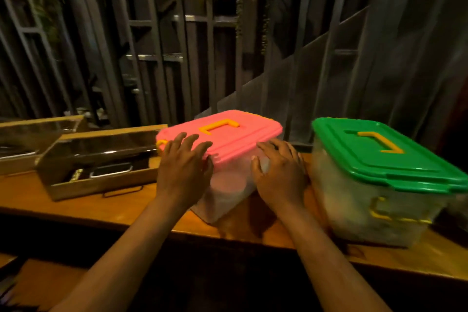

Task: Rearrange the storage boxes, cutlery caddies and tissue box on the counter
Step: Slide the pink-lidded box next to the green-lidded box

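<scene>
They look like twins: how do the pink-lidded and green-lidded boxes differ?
The pink-lidded box has the left hand and right hand on it; the green-lidded box is untouched. The pink one sits beside a cutlery caddy; the green one farther right. Both: clear walls, yellow handles.

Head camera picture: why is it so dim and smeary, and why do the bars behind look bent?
In the head view, warm dim light falls on the counter, leaving the slatted backdrop dark; motion blur smears the green-lidded box more than the pink-lidded box; the wide-angle lens bows the straight bars near the edges.
</scene>
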A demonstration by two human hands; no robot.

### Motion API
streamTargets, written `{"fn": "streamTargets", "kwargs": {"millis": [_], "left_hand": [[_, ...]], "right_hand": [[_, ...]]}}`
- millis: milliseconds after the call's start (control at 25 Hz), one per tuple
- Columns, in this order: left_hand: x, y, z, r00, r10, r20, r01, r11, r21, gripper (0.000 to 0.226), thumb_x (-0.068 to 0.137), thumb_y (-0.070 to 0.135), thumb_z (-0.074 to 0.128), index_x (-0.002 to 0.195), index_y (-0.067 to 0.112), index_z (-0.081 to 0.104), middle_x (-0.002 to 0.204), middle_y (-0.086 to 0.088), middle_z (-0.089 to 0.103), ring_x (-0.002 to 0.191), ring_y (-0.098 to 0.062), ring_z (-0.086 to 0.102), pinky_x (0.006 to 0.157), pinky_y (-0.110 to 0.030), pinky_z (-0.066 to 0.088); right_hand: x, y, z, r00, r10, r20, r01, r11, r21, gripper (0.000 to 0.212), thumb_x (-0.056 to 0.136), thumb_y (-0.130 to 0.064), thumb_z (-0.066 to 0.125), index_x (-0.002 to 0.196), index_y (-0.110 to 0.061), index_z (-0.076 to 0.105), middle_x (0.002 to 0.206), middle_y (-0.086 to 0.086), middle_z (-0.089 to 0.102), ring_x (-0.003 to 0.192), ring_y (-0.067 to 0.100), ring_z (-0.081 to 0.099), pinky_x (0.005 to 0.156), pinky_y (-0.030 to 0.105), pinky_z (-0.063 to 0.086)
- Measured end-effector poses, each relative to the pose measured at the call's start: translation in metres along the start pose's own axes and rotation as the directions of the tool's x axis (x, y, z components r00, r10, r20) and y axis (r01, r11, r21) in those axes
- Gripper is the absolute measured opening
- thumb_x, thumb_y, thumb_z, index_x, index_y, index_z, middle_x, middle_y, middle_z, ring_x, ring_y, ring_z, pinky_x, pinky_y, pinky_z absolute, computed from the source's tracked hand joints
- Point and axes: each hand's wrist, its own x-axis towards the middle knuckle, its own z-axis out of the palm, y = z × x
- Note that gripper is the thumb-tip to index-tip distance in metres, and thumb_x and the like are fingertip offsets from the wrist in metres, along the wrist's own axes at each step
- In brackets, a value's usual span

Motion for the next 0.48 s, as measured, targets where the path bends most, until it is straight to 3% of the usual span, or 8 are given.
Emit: {"fn": "streamTargets", "kwargs": {"millis": [120, 240, 360, 480], "left_hand": [[0.008, -0.069, 0.004, 0.996, -0.034, 0.082, 0.034, 0.999, 0.001, 0.044, 0.09, 0.049, 0.049, 0.121, 0.023, 0.065, 0.13, -0.011, 0.06, 0.127, -0.033, 0.047, 0.104, -0.05, 0.041], [0.01, -0.1, 0.007, 0.981, 0.007, 0.196, 0.004, 0.998, -0.056, 0.069, 0.086, 0.071, 0.027, 0.129, 0.028, 0.058, 0.139, -0.006, 0.054, 0.132, -0.027, 0.043, 0.108, -0.05, 0.036], [0.025, -0.128, 0.014, 0.97, 0.039, 0.24, 0.014, 0.976, -0.218, 0.069, 0.091, 0.066, 0.015, 0.133, 0.03, 0.055, 0.145, -0.006, 0.049, 0.136, -0.025, 0.039, 0.111, -0.045, 0.031], [0.04, -0.144, 0.033, 0.971, -0.087, 0.224, 0.161, 0.928, -0.336, 0.049, 0.1, 0.049, 0.026, 0.131, 0.026, 0.056, 0.143, -0.007, 0.051, 0.134, -0.026, 0.042, 0.107, -0.045, 0.036]], "right_hand": [[0.0, -0.059, 0.052, 0.991, -0.024, 0.131, 0.014, 0.997, 0.072, 0.041, 0.087, -0.044, 0.05, 0.121, -0.028, 0.064, 0.134, 0.002, 0.057, 0.123, 0.025, 0.048, 0.105, 0.044, 0.04], [-0.006, -0.092, 0.079, 0.965, -0.012, 0.264, -0.003, 0.998, 0.058, 0.052, 0.082, -0.062, 0.05, 0.125, -0.034, 0.06, 0.14, -0.006, 0.052, 0.133, 0.02, 0.038, 0.11, 0.047, 0.034], [-0.002, -0.104, 0.086, 0.967, 0.008, 0.256, -0.015, 1.0, 0.024, 0.054, 0.08, -0.068, 0.054, 0.122, -0.036, 0.063, 0.14, -0.009, 0.052, 0.135, 0.02, 0.035, 0.11, 0.051, 0.033], [0.001, -0.101, 0.083, 0.958, -0.015, 0.286, 0.005, 0.999, 0.034, 0.048, 0.083, -0.059, 0.061, 0.124, -0.033, 0.063, 0.141, -0.009, 0.051, 0.135, 0.019, 0.035, 0.11, 0.046, 0.033]]}}
